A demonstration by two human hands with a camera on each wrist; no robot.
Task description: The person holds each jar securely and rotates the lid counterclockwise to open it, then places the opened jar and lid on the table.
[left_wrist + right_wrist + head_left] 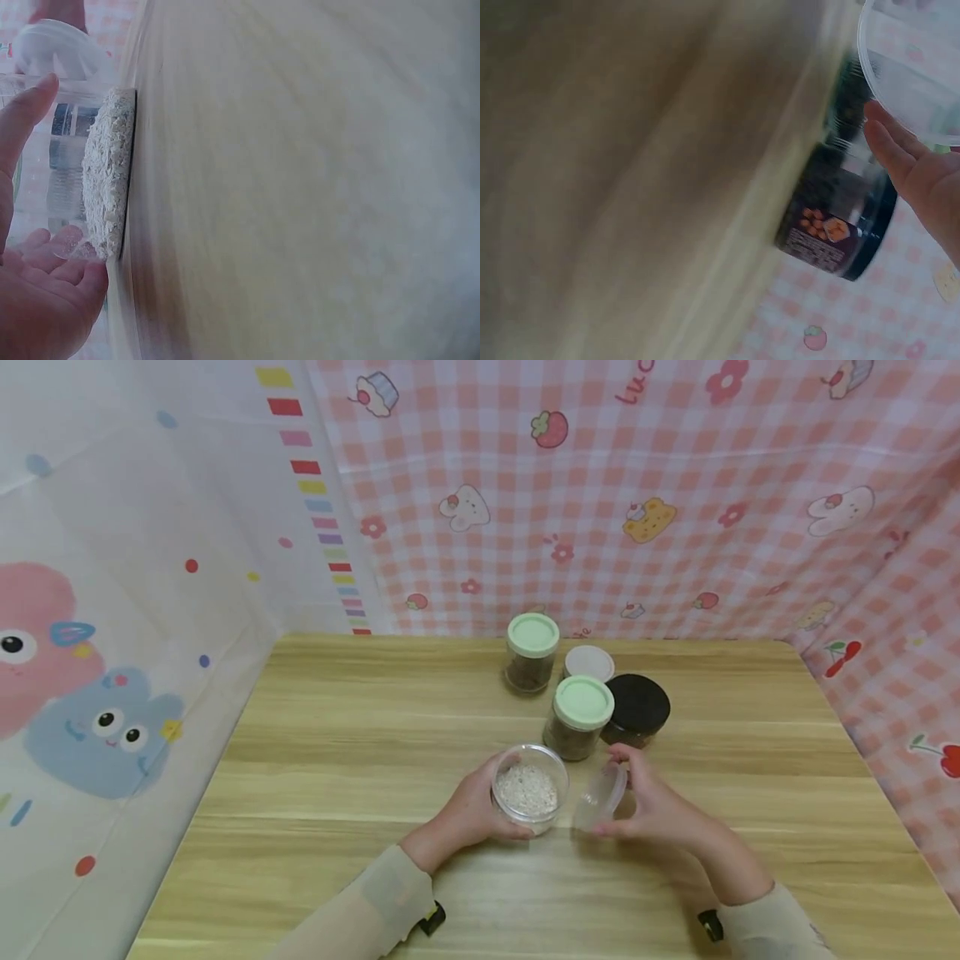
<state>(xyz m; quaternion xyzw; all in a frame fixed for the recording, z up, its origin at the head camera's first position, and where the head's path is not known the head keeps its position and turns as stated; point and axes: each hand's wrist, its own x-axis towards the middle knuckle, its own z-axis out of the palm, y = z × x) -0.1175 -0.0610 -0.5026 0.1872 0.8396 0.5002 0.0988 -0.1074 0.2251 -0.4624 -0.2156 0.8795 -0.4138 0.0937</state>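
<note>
A clear round jar (558, 774), partly filled with whitish flaky bits (527, 791), stands uncovered on the table. My left hand (474, 803) grips it from the left, thumb along the near side. In the left wrist view the bits (109, 176) lie at the jar's bottom, with fingers (71, 289) around the wall. Just right of the jar, my right hand (660, 806) holds a translucent lid (600, 799) by its rim, tilted nearly on edge. The right wrist view shows the lid (915, 67) cut off by the frame's edge.
Behind the hands stand two glass jars with mint-green lids, one nearer (583, 703) and one farther (533, 635). Beside them are a white-lidded container (588, 663) and a black-lidded jar (637, 703), whose label (825, 232) shows in the right wrist view. A checked cloth (525, 552) hangs behind the table.
</note>
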